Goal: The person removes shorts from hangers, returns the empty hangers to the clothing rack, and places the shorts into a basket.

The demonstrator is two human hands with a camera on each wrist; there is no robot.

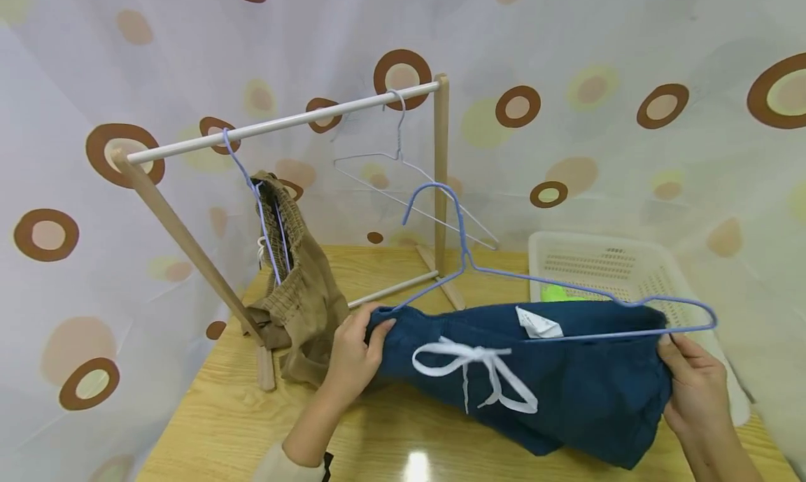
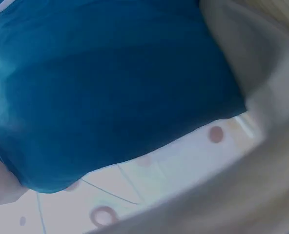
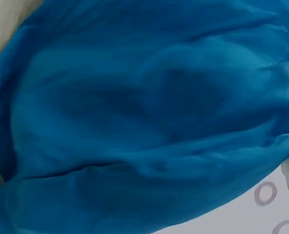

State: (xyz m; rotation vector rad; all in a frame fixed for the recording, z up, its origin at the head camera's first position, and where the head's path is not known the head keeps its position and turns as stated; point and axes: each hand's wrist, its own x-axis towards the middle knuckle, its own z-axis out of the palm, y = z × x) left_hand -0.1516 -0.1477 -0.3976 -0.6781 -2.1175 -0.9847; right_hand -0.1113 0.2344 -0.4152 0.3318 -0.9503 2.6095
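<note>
Navy cloth drawstring shorts [image 1: 585,391] are spread between both hands, the left hand [image 1: 351,356] pinching the waistband's left end and the right hand [image 1: 697,384] gripping its right. The periwinkle-blue wire hanger [image 1: 464,252] runs lengthwise along the shorts' waistband: left end tucked inside, right end jutting past the shorts, nearer the right hand.

Free stretch of rail [image 1: 302,118] between brown shorts [image 1: 317,300] and pale hanger [image 1: 399,136], white basket [image 1: 582,246] in the way behind blue shorts [image 1: 592,384]
</note>
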